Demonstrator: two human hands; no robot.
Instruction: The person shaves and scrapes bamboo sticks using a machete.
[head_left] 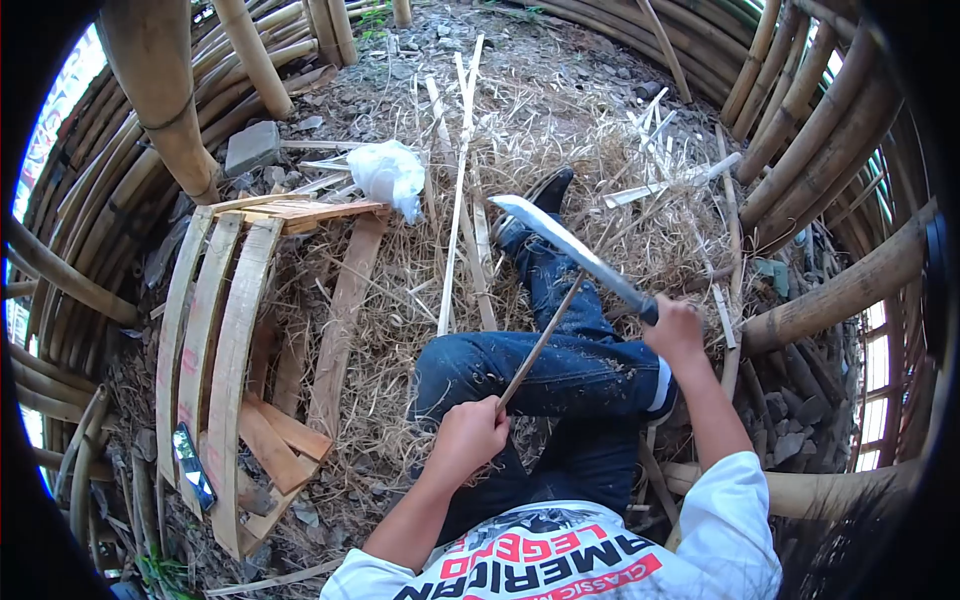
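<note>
My right hand (676, 330) is closed round the dark handle of a machete (575, 250). Its long blade points up and to the left, above my bent leg. In my left hand (470, 437) is the near end of a thin bamboo strip (540, 350), gripped in closed fingers. The strip slants up and away across my jeans, and its far part passes close to the blade. Fine shavings cling to the denim (500, 372) under both hands.
Curly shavings (530, 130) cover the ground ahead, with long pale bamboo strips (458, 200) lying on them. To the left a wooden crate (240, 290) lies with a phone (194, 466) on its slats. A white plastic bag (388, 178) and a grey block (252, 148) sit beyond. Bamboo poles (840, 290) ring the spot.
</note>
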